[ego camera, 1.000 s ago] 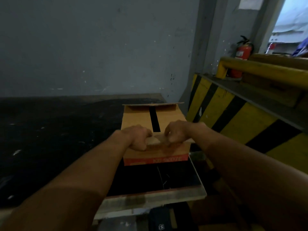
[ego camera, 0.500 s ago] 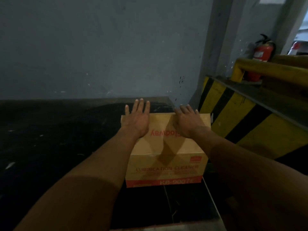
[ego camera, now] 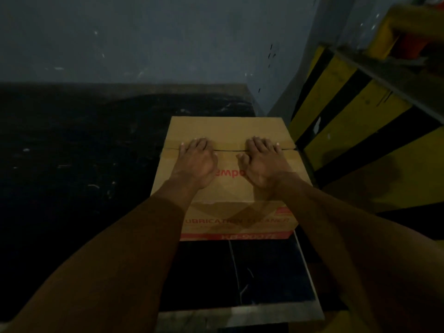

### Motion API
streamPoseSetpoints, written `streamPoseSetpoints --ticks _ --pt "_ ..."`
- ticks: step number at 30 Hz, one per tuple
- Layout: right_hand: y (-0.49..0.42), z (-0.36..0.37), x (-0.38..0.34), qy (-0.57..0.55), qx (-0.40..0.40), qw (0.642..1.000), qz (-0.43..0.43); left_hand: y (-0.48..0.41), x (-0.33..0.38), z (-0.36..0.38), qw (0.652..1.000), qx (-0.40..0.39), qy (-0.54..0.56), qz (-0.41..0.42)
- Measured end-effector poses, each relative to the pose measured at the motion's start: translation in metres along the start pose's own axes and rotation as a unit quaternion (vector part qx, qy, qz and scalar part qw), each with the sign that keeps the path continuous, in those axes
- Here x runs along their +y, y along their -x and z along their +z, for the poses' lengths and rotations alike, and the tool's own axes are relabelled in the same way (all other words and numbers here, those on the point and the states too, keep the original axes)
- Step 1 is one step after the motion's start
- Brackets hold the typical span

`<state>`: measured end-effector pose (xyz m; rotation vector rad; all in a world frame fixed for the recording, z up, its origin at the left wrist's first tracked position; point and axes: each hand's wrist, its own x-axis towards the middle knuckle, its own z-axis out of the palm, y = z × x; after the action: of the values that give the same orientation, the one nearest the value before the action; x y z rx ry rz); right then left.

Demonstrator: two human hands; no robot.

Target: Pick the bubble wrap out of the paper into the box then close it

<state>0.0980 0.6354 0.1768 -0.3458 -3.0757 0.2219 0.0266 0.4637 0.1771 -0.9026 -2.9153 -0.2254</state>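
A brown cardboard box (ego camera: 228, 131) with red lettering on its front stands on the dark table, near the right edge. Its top flaps lie flat and meet along a seam across the middle. My left hand (ego camera: 195, 162) rests palm down on the near flap, fingertips at the seam. My right hand (ego camera: 263, 162) lies the same way a little to the right. Neither hand holds anything. No bubble wrap or paper is visible; the inside of the box is hidden.
The dark table (ego camera: 84, 188) stretches far to the left of the box. A grey wall (ego camera: 168, 44) rises behind it. A yellow-and-black striped barrier (ego camera: 360, 131) stands close on the right of the box.
Both hands went from holding something pale over the open box to pressing the flaps flat. The near flap came down and the top is now shut. The view tilted downward.
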Motion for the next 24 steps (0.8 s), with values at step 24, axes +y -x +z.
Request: streamPoseSetpoints --ticks 24 --pt "0.042 -0.011 -0.01 -0.027 -0.045 0.999 0.006 0.044 0.026 -0.011 0.996 -0.078 0.024 -0.033"
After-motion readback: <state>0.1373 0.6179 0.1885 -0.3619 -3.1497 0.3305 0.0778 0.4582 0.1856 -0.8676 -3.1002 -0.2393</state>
